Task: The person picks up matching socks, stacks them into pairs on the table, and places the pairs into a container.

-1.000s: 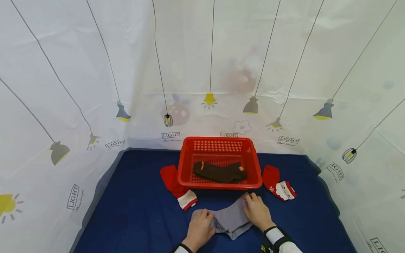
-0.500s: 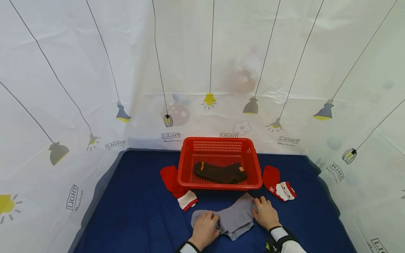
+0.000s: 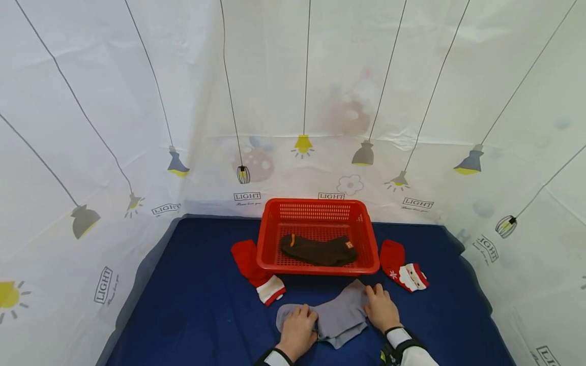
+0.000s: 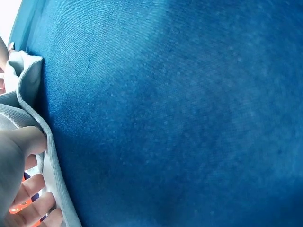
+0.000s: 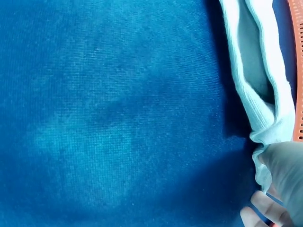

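Grey socks (image 3: 341,315), one layered over the other, lie on the dark blue cloth in front of the red basket. At their left part, my left hand (image 3: 299,330) grips the fabric with bent fingers on top. My right hand (image 3: 382,307) pinches the right edge near the cuff. In the left wrist view, the thumb and curled fingers of the left hand (image 4: 23,142) are at the sock's long edge (image 4: 59,184). The right wrist view has the right thumb against a bunched sock edge (image 5: 265,137), with fingers below.
The red plastic basket (image 3: 320,270) holds dark brown socks (image 3: 320,251). A red sock with a white cuff (image 3: 249,259) lies left of it, and a red Santa sock (image 3: 403,269) lies to its right. A white lamp-print sheet (image 3: 284,101) surrounds the blue cloth (image 3: 197,300).
My right hand has shifted right, from the top of the cuff to its right edge. The left hand has slid slightly to the right along the socks.
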A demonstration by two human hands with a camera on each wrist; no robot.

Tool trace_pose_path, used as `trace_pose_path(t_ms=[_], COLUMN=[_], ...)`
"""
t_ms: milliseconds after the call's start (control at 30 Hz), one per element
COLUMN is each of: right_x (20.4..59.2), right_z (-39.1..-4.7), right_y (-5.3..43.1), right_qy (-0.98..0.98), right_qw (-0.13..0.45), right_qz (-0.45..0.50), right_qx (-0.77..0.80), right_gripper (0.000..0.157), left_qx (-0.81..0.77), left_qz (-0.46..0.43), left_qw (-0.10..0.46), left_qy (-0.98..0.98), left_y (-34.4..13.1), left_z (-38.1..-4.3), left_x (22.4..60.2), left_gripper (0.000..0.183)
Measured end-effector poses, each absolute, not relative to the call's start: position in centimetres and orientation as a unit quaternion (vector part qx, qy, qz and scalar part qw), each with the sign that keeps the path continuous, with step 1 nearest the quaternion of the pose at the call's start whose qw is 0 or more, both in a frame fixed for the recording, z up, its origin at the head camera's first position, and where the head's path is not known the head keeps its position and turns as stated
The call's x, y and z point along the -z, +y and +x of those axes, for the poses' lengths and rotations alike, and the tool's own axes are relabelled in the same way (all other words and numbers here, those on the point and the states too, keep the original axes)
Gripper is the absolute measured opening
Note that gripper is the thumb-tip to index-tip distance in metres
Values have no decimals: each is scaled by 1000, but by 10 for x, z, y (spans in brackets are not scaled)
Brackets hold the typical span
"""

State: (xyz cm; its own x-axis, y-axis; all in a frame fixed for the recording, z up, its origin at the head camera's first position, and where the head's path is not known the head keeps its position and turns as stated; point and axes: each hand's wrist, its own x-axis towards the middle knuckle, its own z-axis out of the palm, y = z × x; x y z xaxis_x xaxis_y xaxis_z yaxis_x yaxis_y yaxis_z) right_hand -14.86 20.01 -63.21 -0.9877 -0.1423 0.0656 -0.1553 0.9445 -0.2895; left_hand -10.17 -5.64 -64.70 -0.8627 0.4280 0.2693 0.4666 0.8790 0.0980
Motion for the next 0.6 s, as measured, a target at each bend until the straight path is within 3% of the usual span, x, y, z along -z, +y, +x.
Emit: trace_pose_path(t_ms=[600], right_x=[642], right_z=[-144], right_y=[196], right_qy=[-985], right_qw=[65], right_qz=[89], right_qx=[-130], right_gripper=[27], left_qx=[43], left_qz=[-238], left_qw=[189], left_qy=[-952], left_y=[-53], left_z=[-102], left_x=[645], left_gripper=[25])
